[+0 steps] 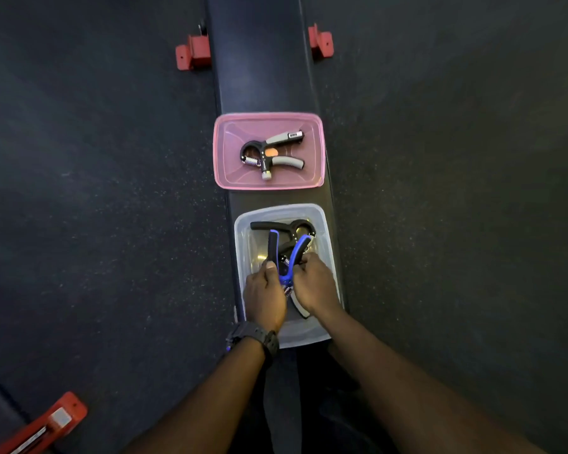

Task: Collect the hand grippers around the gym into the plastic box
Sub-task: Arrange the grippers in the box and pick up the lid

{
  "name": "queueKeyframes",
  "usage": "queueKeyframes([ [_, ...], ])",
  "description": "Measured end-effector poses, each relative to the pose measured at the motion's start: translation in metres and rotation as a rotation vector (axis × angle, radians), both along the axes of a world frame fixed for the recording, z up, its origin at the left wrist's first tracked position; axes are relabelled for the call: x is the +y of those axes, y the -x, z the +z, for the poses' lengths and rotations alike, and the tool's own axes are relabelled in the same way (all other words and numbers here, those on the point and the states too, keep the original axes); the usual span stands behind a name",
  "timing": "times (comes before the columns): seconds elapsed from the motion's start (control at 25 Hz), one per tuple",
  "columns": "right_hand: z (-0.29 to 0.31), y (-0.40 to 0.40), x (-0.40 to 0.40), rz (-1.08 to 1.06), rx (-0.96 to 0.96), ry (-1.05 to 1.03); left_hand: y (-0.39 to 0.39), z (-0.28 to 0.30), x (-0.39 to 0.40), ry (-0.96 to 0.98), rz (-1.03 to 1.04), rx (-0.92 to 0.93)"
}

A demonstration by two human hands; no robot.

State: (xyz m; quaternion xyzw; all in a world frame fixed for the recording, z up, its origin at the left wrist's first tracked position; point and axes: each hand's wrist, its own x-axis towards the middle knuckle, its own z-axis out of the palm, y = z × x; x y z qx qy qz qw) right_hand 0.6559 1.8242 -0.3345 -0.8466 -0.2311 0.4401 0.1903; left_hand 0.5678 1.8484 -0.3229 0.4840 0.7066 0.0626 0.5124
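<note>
A clear plastic box (243, 237) sits on the near end of a black bench. Inside it both my hands hold a blue and black hand gripper (287, 253). My left hand (264, 296) grips its left handle and my right hand (313, 283) grips the right one. A black hand gripper (276, 226) lies under it at the box's far end. Part of a grey-handled gripper (300, 309) shows beneath my right wrist. Further along the bench, a pink lid (225, 152) carries a grey and black hand gripper (271, 154).
The bench (259, 77) runs straight away from me over dark rubber flooring. Red bench feet (192, 50) stick out on both sides at its far end. A red metal frame piece (43, 424) lies at the bottom left corner.
</note>
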Motion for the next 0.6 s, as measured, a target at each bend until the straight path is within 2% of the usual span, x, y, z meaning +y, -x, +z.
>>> queueKeyframes([
  [0.16,0.063,-0.03,0.048,0.069,-0.033,-0.108,-0.015,0.067,0.056,-0.007,0.008,-0.071],
  [0.28,0.093,-0.063,0.113,0.115,-0.078,-0.139,-0.042,0.092,0.125,-0.052,-0.044,-0.158],
  [0.44,0.062,-0.101,0.197,0.163,-0.107,-0.066,-0.079,0.053,0.209,0.001,-0.073,-0.201],
  [0.52,0.032,-0.11,0.221,0.203,-0.126,-0.025,-0.086,0.017,0.232,0.096,-0.049,-0.204],
  [0.6,0.004,-0.113,0.231,0.213,-0.068,0.02,-0.085,-0.021,0.244,0.141,-0.06,-0.191],
])
